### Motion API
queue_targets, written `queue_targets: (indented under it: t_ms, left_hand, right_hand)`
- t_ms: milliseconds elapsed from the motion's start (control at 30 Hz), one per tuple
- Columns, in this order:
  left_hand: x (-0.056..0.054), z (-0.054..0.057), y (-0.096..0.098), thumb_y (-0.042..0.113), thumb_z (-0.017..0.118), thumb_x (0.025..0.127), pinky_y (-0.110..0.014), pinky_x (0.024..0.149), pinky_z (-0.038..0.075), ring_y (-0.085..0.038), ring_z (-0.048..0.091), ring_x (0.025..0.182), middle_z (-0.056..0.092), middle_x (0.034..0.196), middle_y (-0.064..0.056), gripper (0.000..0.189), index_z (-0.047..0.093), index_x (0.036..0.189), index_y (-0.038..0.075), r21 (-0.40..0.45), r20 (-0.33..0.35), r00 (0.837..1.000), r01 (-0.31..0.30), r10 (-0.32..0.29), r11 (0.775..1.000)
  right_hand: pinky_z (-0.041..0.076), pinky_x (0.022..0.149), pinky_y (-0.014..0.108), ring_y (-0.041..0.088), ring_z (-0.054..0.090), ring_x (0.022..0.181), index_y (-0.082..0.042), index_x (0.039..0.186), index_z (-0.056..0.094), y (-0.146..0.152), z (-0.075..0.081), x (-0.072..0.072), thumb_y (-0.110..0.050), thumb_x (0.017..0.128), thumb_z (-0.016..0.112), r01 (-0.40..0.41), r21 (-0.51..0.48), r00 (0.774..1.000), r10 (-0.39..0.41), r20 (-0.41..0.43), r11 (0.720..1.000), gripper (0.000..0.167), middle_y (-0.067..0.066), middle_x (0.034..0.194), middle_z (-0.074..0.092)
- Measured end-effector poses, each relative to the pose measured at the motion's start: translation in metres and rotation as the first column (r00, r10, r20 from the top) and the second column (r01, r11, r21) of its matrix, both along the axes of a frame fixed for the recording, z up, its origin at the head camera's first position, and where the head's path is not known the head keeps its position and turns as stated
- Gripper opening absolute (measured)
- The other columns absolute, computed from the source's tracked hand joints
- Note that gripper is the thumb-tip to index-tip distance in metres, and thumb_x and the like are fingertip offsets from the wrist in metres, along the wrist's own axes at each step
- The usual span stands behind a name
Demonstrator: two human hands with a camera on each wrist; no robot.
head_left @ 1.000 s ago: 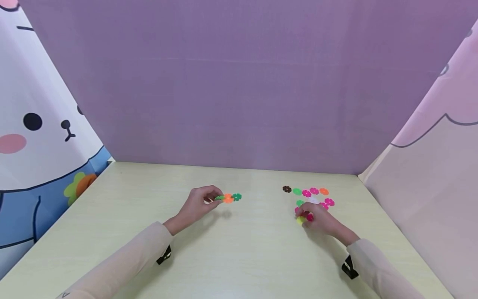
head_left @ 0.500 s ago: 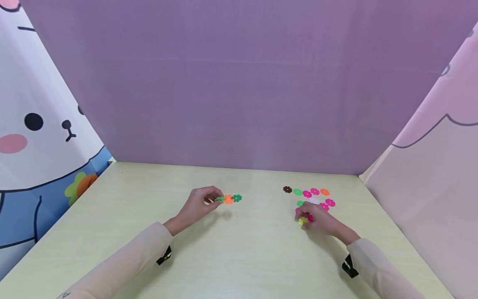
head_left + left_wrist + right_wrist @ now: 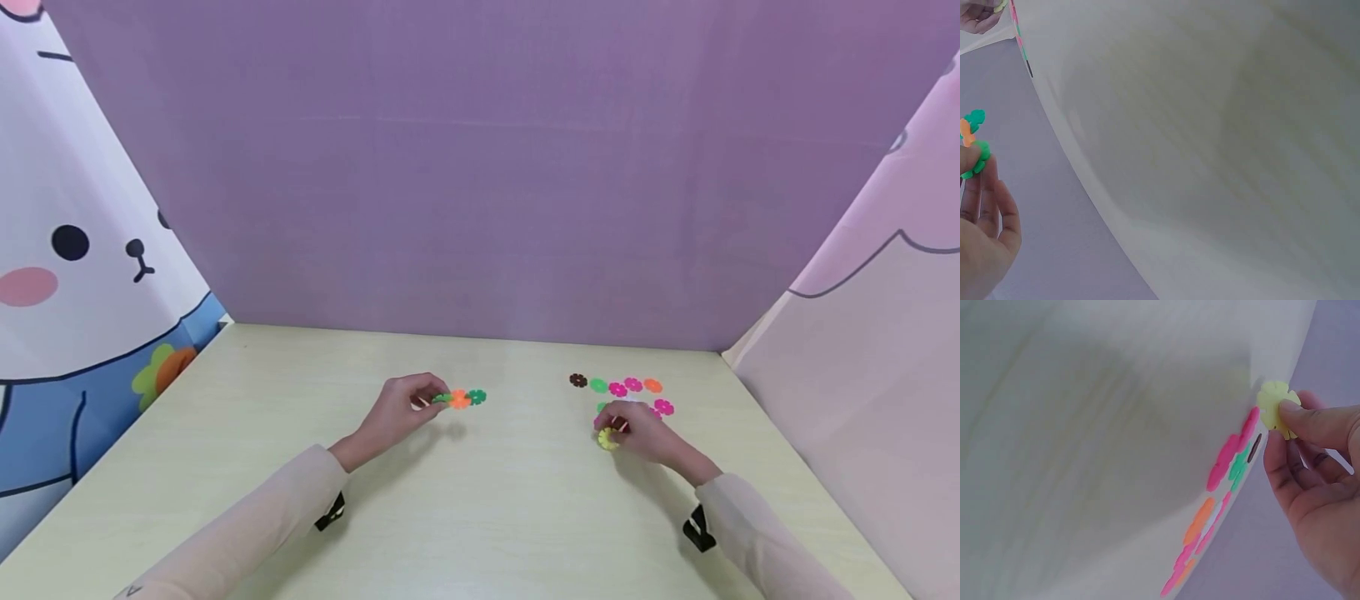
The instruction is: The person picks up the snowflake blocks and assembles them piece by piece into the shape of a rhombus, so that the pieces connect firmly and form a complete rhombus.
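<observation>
1. Left edge, head view: a cartoon-printed sheet [image 3: 82, 325].
2. Lower centre: the left hand [image 3: 393, 408], its grip pinching a chain of 3 notched flower discs [image 3: 459, 399], green and orange, above the pale wood-grained counter [image 3: 487, 517].
3. Lower right: the right hand [image 3: 643, 432], its grip pinching a yellow notched disc [image 3: 606, 439] and partly hiding loose flat discs [image 3: 633, 384].
4. Right edge: a pink-topped sheet [image 3: 877, 333].

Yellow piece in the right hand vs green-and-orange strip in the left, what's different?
Colour: the yellow piece is one colour; the green-and-orange strip has an orange piece between two green ones.
Build: the yellow piece is a single disc; the strip looks like three joined.
Length: the strip is longer than the yellow piece.

Shared: notched, petal-like edges, and both are pinched in the hands, right and left.
</observation>
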State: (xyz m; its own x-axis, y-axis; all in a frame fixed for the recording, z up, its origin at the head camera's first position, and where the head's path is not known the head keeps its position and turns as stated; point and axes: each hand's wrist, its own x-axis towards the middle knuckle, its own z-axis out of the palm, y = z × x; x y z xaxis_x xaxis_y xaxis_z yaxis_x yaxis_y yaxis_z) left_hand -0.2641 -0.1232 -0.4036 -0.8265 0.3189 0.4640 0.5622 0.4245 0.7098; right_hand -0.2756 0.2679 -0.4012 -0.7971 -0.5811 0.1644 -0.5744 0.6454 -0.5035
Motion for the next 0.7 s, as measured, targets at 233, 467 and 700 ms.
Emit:
queue_targets:
  t_ms: [233,467,700]
  left_hand:
    - [0.001,0.002,0.003,-0.001,0.068,0.078,-0.03,0.062,0.053,-0.025,0.064,0.073,0.069,0.086,-0.011,0.015,0.065,0.092,0.003,-0.009,0.006,1.0,-0.017,0.017,1.0]
    - [0.001,0.001,0.001,0.002,0.069,0.079,-0.029,0.062,0.053,-0.021,0.065,0.073,0.069,0.086,-0.008,0.015,0.066,0.092,0.007,-0.001,-0.003,1.0,-0.015,0.015,1.0]
    - [0.0,0.0,0.001,0.006,0.07,0.079,-0.023,0.061,0.052,-0.011,0.064,0.071,0.069,0.084,0.0,0.015,0.066,0.091,0.014,0.006,-0.013,1.0,-0.004,0.004,1.0]
  right_hand:
    - [0.052,0.066,0.021,0.016,0.06,0.074,-0.001,0.087,0.064,-0.007,0.002,-0.004,0.01,0.077,0.062,0.026,-0.03,1.0,-0.026,0.017,0.999,0.015,0.007,0.084,0.065]
    - [0.052,0.058,0.021,0.019,0.061,0.072,0.001,0.089,0.062,-0.023,0.008,-0.004,0.008,0.081,0.06,0.071,-0.126,0.995,-0.062,0.075,0.989,0.011,0.012,0.087,0.063]
    - [0.051,0.059,0.024,0.022,0.061,0.076,-0.001,0.088,0.06,-0.046,0.008,-0.009,0.003,0.083,0.061,0.106,-0.231,0.993,-0.092,0.071,0.967,0.007,0.013,0.089,0.062]
